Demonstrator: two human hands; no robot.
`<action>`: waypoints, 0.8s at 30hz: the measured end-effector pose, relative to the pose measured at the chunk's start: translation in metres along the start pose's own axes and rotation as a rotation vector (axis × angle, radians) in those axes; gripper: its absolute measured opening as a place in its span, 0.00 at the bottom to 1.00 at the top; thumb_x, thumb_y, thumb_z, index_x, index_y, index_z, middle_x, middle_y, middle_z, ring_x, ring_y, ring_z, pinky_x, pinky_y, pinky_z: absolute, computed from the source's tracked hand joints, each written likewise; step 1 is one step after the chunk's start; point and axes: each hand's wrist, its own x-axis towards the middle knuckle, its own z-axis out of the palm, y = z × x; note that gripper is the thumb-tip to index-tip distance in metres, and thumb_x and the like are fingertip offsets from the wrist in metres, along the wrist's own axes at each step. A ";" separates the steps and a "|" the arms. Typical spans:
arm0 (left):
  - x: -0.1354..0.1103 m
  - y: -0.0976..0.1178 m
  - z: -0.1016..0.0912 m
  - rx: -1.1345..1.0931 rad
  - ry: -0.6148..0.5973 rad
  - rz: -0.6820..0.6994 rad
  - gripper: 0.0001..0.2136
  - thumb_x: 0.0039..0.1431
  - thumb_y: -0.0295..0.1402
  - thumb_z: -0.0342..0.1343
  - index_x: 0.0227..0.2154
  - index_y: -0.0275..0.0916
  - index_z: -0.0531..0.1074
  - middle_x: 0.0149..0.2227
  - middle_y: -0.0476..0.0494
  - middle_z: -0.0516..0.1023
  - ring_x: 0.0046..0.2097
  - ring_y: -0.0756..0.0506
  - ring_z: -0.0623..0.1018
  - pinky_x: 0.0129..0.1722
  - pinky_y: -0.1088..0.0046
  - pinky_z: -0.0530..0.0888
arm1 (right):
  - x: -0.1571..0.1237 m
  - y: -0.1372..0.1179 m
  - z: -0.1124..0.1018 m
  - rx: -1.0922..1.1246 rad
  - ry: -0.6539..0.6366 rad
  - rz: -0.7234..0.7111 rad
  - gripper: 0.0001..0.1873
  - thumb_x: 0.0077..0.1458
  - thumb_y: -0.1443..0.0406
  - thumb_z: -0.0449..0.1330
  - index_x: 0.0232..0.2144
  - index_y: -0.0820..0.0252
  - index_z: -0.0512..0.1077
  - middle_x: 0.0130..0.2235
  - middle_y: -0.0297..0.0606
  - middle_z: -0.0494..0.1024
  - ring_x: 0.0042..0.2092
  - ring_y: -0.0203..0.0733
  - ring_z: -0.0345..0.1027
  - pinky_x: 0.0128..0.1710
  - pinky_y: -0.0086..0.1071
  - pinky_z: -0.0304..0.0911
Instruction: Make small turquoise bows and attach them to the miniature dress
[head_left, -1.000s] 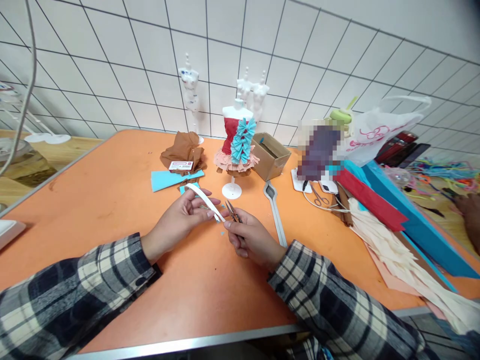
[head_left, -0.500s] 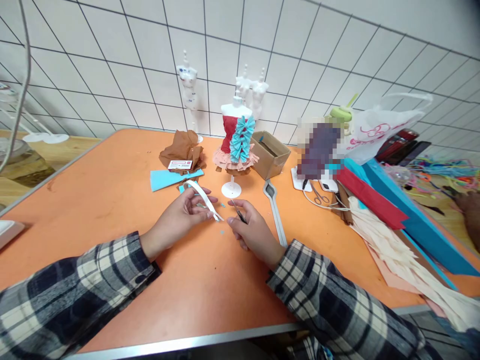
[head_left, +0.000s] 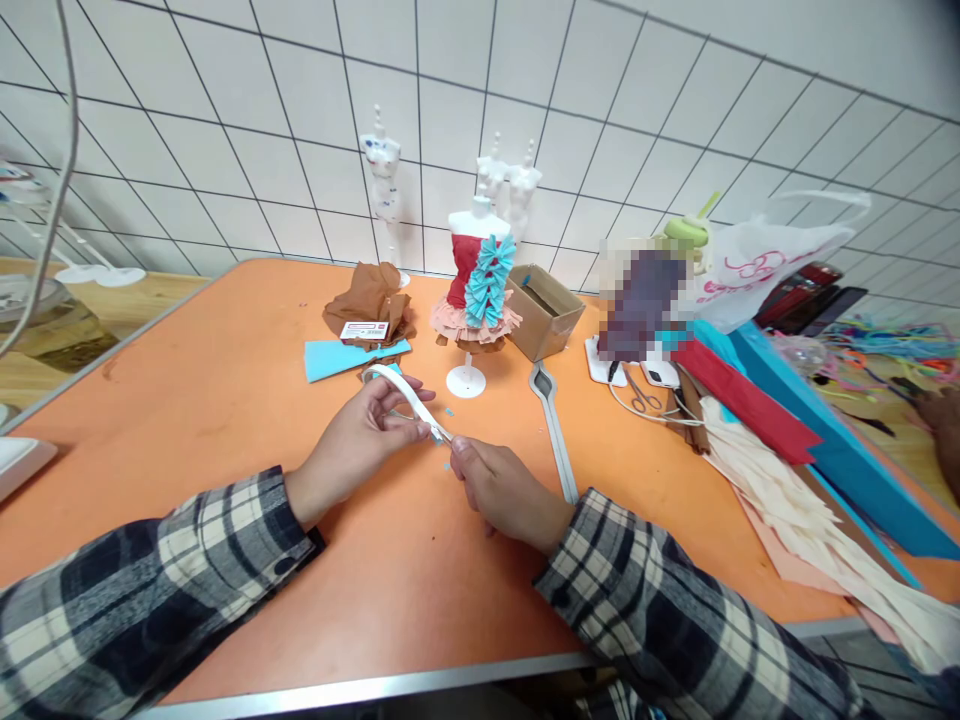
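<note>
My left hand (head_left: pixel 371 430) pinches a narrow, curved white tape (head_left: pixel 411 398) whose loop arches up over the fingers. Its free end points right, toward my right hand (head_left: pixel 504 483). That hand is closed around slim metal tweezers (head_left: pixel 448 437), mostly hidden in the fist, with the tip at the tape's end. Tiny blue scraps (head_left: pixel 449 411) lie just beyond the fingers. Behind both hands stands a small white dress form (head_left: pixel 466 381) in a red bodice (head_left: pixel 463 262), a column of blue pleated bows (head_left: pixel 489 282) and a peach ruffled skirt (head_left: pixel 450 320).
Crumpled brown paper (head_left: pixel 364 300), a small labelled box (head_left: pixel 364 331) and blue paper (head_left: pixel 337 361) lie left of the form. To the right are a cardboard box (head_left: pixel 551 318), a grey zipper-like strip (head_left: pixel 556 440), scissors (head_left: pixel 643 392) and cream strips (head_left: pixel 757 480). Another person's hand (head_left: pixel 941 425) shows far right.
My right hand has turned and moved slightly down, bringing the tweezers' tip to the tape's end. My left hand keeps its pinch. The view has shifted slightly.
</note>
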 end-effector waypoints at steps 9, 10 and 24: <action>-0.001 0.001 0.000 0.055 0.004 -0.001 0.25 0.44 0.37 0.69 0.44 0.40 0.66 0.52 0.38 0.75 0.33 0.46 0.82 0.40 0.64 0.79 | 0.000 -0.011 -0.002 -0.291 0.036 -0.046 0.20 0.68 0.55 0.40 0.28 0.57 0.60 0.26 0.32 0.64 0.29 0.37 0.57 0.30 0.31 0.46; -0.001 0.002 0.001 0.062 0.005 0.000 0.25 0.44 0.37 0.69 0.44 0.40 0.66 0.52 0.37 0.75 0.33 0.46 0.82 0.39 0.64 0.79 | 0.000 -0.012 -0.002 -0.306 0.036 -0.040 0.20 0.68 0.55 0.40 0.28 0.57 0.60 0.26 0.32 0.64 0.28 0.37 0.56 0.29 0.31 0.45; -0.005 0.003 0.006 0.081 0.010 -0.006 0.24 0.43 0.36 0.67 0.43 0.40 0.66 0.55 0.37 0.73 0.31 0.48 0.82 0.35 0.68 0.78 | 0.000 -0.013 -0.001 -0.408 0.072 -0.036 0.18 0.67 0.55 0.45 0.27 0.57 0.59 0.24 0.30 0.62 0.26 0.35 0.52 0.28 0.31 0.39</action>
